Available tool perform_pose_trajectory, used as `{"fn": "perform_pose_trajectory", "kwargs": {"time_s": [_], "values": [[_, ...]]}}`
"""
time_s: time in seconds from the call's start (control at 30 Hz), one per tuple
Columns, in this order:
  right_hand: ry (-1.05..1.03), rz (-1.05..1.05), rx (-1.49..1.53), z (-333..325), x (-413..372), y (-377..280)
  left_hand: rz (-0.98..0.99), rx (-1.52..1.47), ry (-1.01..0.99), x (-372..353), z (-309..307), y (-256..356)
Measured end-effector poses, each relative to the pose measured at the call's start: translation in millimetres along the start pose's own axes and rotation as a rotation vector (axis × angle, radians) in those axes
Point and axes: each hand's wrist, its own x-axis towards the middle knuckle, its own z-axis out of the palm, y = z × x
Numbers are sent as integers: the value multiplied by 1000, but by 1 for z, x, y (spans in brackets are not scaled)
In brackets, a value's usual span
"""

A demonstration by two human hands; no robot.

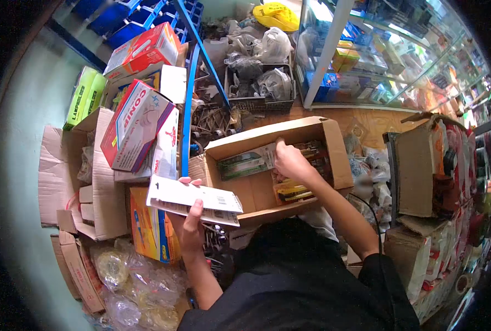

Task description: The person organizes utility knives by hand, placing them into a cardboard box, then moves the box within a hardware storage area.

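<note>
My left hand [191,218] is closed round a small stack of white printed cards [196,199], thumb on top, beside the left end of an open cardboard box [338,154]. Inside the box, my right hand [291,161] has its fingers pressed together at the edge of a green and white package [247,162]. That package lies against the box's far left part. Yellow packages [292,191] lie at the right of the box, partly under my right forearm.
Left of the box are a stacked red and white carton [135,126], an open carton [110,187] and a blue metal frame [185,116]. A glass cabinet [361,60] stands behind. Bagged items [370,182] and another carton [414,171] are at the right.
</note>
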Motion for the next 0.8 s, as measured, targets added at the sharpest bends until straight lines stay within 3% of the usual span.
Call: {"fn": "perform_pose_trajectory", "kwargs": {"time_s": [0.07,0.2,0.23,0.33,0.43,0.47,0.57,0.67,0.73,0.8], "values": [[97,-127,-259,4,-5,-6,8,73,-27,0,0,0],[-42,21,-444,1,-8,-14,51,234,-146,8,16,7],[6,38,-396,-5,-13,-19,168,389,-251,13,17,7],[146,52,-217,-20,-29,-22,259,694,-457,25,47,15],[168,70,531,-45,-50,-37,331,1017,-694,43,60,-2],[76,105,773,-39,-46,-26,357,1059,-732,47,63,-14],[57,-86,821,-11,-32,2,370,1270,-845,49,66,-56],[-16,53,835,-7,-39,1,246,1302,-922,43,69,-71],[43,44,819,-10,-42,0,304,1183,-841,43,67,-73],[19,87,621,2,-38,21,311,1156,-789,44,64,-65]]}}
